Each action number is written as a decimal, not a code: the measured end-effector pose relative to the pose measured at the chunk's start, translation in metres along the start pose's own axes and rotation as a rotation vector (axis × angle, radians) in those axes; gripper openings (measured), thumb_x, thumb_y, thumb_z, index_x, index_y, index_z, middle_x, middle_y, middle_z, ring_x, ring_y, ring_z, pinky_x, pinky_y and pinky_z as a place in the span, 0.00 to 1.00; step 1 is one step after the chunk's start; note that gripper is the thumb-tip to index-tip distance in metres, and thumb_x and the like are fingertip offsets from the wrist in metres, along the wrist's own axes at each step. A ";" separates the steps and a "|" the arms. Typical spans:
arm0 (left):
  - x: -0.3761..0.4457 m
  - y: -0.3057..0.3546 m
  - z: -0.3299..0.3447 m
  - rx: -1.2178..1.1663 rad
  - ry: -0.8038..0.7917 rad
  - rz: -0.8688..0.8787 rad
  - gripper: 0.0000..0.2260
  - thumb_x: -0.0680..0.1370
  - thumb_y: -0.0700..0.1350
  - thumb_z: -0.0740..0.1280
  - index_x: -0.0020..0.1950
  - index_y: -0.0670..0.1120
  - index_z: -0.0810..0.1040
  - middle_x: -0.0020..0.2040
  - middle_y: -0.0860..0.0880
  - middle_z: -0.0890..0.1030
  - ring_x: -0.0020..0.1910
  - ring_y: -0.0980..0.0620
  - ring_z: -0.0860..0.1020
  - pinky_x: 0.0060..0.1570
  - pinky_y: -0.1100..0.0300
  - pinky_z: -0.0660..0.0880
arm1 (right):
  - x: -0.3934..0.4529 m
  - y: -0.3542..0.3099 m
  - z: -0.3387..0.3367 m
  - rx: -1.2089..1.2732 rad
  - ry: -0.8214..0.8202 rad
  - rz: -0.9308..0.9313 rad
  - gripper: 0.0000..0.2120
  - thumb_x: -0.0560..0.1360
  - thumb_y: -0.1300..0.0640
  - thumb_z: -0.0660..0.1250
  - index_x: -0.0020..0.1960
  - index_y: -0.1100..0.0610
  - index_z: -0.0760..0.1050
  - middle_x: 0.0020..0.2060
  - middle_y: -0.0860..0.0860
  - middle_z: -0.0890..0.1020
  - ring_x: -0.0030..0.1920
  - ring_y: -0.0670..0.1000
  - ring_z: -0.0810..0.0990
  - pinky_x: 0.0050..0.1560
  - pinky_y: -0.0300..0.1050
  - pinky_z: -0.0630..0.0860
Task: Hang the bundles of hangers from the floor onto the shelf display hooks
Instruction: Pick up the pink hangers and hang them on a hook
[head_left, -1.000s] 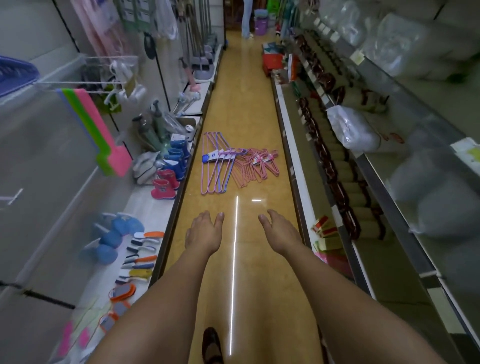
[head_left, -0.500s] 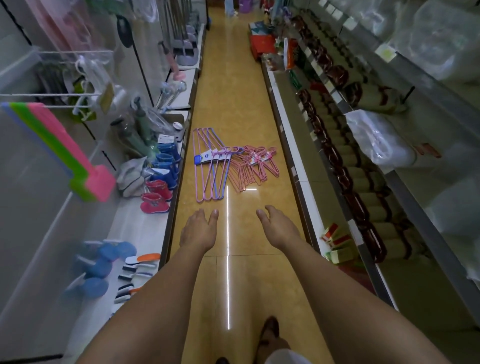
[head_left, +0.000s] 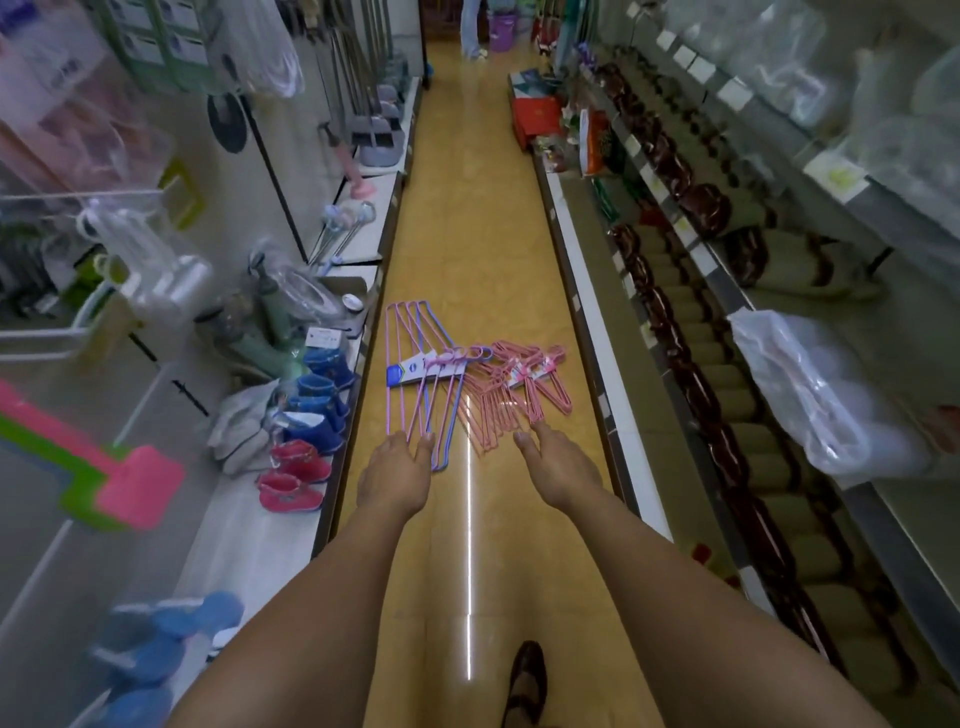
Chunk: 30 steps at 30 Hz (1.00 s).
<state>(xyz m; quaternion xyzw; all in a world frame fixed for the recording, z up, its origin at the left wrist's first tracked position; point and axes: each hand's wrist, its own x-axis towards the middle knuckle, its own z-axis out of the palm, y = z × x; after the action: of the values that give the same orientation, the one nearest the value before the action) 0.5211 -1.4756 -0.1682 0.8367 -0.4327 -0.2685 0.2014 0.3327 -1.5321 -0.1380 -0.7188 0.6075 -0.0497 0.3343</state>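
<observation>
Head view: thin wire hanger bundles lie on the glossy yellow floor (head_left: 467, 218). The large pink-and-blue bundle (head_left: 421, 384) lies left, the small pink bundle (head_left: 514, 384) right, overlapping. The left hand (head_left: 397, 473) and right hand (head_left: 556, 462) reach out, fingers straight, holding nothing, above the bundles' near edges. The low white shelf (head_left: 260, 545) hems the aisle's left side.
</observation>
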 end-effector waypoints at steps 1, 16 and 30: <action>0.016 0.012 0.002 0.003 0.001 -0.004 0.28 0.80 0.61 0.50 0.71 0.44 0.66 0.68 0.42 0.72 0.66 0.44 0.71 0.65 0.47 0.69 | 0.017 0.002 -0.010 0.004 -0.004 0.002 0.27 0.82 0.41 0.48 0.75 0.54 0.59 0.72 0.54 0.67 0.69 0.56 0.68 0.65 0.53 0.68; 0.201 0.093 0.039 0.060 -0.065 0.003 0.28 0.80 0.61 0.49 0.72 0.44 0.66 0.69 0.43 0.71 0.67 0.44 0.70 0.65 0.45 0.68 | 0.207 0.006 -0.073 -0.030 -0.036 0.044 0.25 0.82 0.43 0.48 0.75 0.52 0.60 0.71 0.53 0.68 0.69 0.55 0.69 0.64 0.51 0.67; 0.382 0.127 0.057 0.030 -0.134 0.060 0.26 0.79 0.62 0.49 0.72 0.48 0.65 0.69 0.45 0.70 0.66 0.43 0.70 0.61 0.49 0.69 | 0.373 -0.014 -0.091 0.011 -0.021 0.128 0.25 0.81 0.40 0.47 0.72 0.53 0.63 0.66 0.54 0.74 0.64 0.54 0.73 0.61 0.50 0.69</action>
<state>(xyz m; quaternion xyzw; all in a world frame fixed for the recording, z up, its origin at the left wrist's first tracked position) 0.5911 -1.8685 -0.2447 0.8064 -0.4740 -0.3114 0.1673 0.3969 -1.9077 -0.1847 -0.6771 0.6484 -0.0241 0.3472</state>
